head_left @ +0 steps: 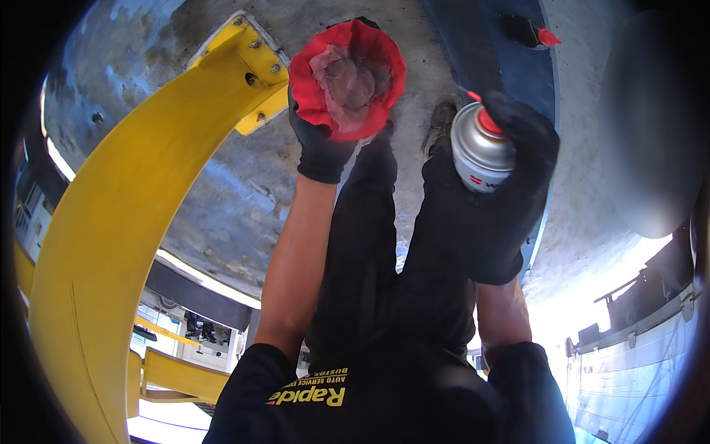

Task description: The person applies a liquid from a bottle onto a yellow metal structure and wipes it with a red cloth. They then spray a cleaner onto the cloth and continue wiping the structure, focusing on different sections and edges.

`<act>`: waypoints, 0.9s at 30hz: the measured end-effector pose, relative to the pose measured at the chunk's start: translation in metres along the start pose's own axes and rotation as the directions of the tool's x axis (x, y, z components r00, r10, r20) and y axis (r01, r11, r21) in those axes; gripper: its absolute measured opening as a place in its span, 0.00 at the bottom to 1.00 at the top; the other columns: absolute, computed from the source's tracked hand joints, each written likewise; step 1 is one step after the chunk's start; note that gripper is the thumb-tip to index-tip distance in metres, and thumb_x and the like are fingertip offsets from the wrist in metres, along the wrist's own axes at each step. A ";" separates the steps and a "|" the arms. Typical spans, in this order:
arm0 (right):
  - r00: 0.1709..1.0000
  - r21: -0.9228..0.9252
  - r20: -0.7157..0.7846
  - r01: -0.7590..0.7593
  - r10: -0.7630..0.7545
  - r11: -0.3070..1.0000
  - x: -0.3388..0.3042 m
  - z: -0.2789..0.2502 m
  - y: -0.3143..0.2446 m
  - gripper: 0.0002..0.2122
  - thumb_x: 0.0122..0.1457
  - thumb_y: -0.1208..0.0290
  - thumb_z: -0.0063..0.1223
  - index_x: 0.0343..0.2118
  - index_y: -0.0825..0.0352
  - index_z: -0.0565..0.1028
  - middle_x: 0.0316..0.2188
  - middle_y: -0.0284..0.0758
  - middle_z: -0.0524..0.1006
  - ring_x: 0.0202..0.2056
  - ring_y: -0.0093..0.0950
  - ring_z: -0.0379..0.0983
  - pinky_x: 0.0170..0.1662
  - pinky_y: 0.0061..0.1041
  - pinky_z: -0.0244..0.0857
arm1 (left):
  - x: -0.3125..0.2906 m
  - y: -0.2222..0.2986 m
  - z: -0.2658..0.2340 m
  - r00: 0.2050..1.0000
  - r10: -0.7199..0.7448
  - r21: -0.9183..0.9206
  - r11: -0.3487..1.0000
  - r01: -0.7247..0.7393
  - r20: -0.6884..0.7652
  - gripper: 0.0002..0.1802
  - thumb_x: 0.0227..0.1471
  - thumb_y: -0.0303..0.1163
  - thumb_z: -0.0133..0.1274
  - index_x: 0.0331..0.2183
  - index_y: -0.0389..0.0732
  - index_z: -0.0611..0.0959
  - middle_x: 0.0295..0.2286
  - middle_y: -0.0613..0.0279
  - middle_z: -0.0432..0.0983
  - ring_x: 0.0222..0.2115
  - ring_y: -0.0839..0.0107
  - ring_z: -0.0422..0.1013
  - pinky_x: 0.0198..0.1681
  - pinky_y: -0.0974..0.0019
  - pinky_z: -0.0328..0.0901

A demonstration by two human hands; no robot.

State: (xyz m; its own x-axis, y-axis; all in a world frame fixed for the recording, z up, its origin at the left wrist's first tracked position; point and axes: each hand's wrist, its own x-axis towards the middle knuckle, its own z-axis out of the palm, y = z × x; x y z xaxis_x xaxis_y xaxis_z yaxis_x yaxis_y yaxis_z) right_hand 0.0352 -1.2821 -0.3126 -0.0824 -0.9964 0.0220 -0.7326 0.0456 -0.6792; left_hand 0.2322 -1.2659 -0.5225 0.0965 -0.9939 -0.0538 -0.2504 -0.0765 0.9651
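My left hand [322, 152], in a black glove, is closed around a red cloth [388, 55] from below and behind. The cloth is cupped open, with a pale, damp-looking patch in its hollow. My right hand [525, 174], also gloved in black, grips a silver and white spray can [473, 140] upright beside my right thigh. A red nozzle with a thin straw tops the can and points toward the cloth. A gap separates the can from the cloth. Most of the left fingers are hidden behind the cloth.
A thick yellow post [133, 177] rises at my left from a bolted base plate [262, 52]. On the stained concrete floor [222, 192], a dark strip [473, 44] runs at the right. A dark bottle with a red tip [529, 33] lies far right. My shoe [441, 126] shows below the hands.
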 end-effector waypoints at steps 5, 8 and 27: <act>0.991 -0.061 0.111 0.079 -0.072 0.995 -0.008 0.008 0.003 0.33 0.47 0.75 0.79 0.59 0.47 0.82 0.55 0.41 0.76 0.52 0.44 0.79 0.50 0.43 0.78 | 0.027 0.001 -0.009 0.997 -0.050 -0.328 0.942 0.068 0.063 0.40 0.58 0.32 0.68 0.67 0.43 0.69 0.62 0.60 0.70 0.63 0.64 0.70 0.67 0.58 0.68; 0.991 -0.042 0.135 0.032 -0.026 0.999 -0.006 0.010 -0.004 0.35 0.46 0.76 0.79 0.61 0.46 0.81 0.55 0.41 0.76 0.53 0.44 0.79 0.51 0.43 0.78 | 0.032 0.006 -0.013 0.995 -0.029 -0.307 0.950 0.059 0.100 0.40 0.58 0.32 0.68 0.67 0.42 0.69 0.62 0.60 0.71 0.62 0.64 0.70 0.66 0.58 0.69; 0.980 -0.079 0.181 0.103 -0.087 0.992 -0.002 0.017 -0.002 0.35 0.42 0.76 0.79 0.58 0.47 0.81 0.55 0.38 0.77 0.56 0.43 0.78 0.52 0.42 0.78 | 0.045 0.024 -0.027 1.000 -0.028 0.124 0.992 0.027 0.003 0.54 0.44 0.37 0.79 0.67 0.44 0.67 0.60 0.60 0.71 0.60 0.62 0.72 0.63 0.59 0.69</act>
State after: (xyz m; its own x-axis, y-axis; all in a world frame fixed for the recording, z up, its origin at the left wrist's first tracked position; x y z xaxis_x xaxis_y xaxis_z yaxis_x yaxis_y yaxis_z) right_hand 0.0484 -1.2817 -0.3240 0.1055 -0.9930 -0.0526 -0.7879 -0.0512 -0.6136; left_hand 0.2563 -1.3101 -0.4945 0.1008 -0.9916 -0.0813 -0.3647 -0.1128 0.9242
